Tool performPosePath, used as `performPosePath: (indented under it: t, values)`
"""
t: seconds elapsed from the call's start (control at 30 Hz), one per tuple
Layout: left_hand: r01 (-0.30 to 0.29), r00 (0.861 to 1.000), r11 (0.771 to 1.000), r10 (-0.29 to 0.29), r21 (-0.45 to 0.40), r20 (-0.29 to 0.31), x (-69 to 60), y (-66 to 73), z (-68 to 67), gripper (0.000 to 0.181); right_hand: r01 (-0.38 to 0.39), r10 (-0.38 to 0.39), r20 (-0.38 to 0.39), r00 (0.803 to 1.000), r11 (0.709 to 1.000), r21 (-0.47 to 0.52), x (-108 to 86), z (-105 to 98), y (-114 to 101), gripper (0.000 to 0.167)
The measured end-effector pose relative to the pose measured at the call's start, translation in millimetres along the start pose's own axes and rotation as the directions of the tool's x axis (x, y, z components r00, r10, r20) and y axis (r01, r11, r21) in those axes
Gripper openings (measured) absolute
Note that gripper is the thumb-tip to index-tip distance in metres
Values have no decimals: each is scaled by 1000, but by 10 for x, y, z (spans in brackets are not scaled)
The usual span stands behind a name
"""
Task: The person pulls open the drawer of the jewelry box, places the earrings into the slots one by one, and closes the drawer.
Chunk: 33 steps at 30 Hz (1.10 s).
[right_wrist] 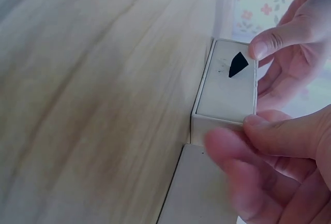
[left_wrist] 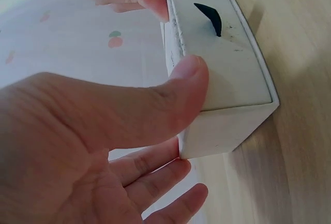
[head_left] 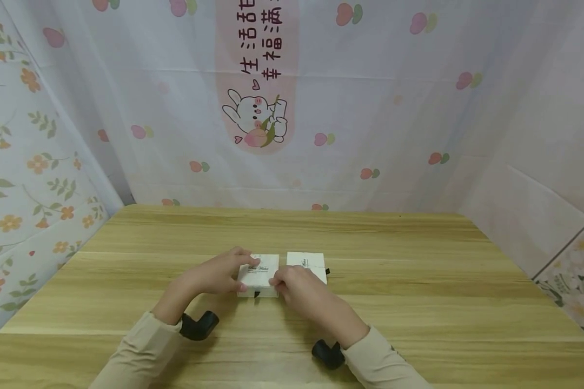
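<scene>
Nearest us are our beige sleeves (head_left: 141,346), with a black wrist piece (head_left: 199,325) showing by each cuff. Beyond them our left hand (head_left: 218,274) grips the left box (head_left: 265,274) at its near left corner, thumb against the front edge, fingers reaching over the top. Our right hand (head_left: 299,283) seems to pinch the near right corner, thumb on the upper edge and index finger bent by the side wall; we cannot tell how firmly. The box sits flat on the wooden table (head_left: 418,259), its black tab (head_left: 257,294) toward us. To steady it well, we judge, we should press both corners evenly, leave the tab free and spare the edges from squashing. The right box (head_left: 316,262) lies just beside it, partly behind our right hand, so our knuckles should avoid nudging it. Farthest off hangs a printed curtain (head_left: 345,108)
</scene>
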<state>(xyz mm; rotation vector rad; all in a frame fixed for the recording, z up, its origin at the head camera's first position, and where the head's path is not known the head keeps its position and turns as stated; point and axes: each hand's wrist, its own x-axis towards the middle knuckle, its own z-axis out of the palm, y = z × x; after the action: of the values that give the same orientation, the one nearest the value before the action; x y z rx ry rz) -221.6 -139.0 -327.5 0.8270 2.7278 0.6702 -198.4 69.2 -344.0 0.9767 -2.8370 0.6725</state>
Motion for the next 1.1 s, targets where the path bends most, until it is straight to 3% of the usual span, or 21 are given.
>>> performPosePath:
  t: [0.6,1.1]
  values:
    - [-5,999,1000,5,-4,-35,44,5,67,54,-43,44,-16,999,999,11,17,-9,85,12]
    - [4,999,999,-5,-37,-48,59,-17,104,54,-25,26,-14,1000,999,20,7,-22,98,12]
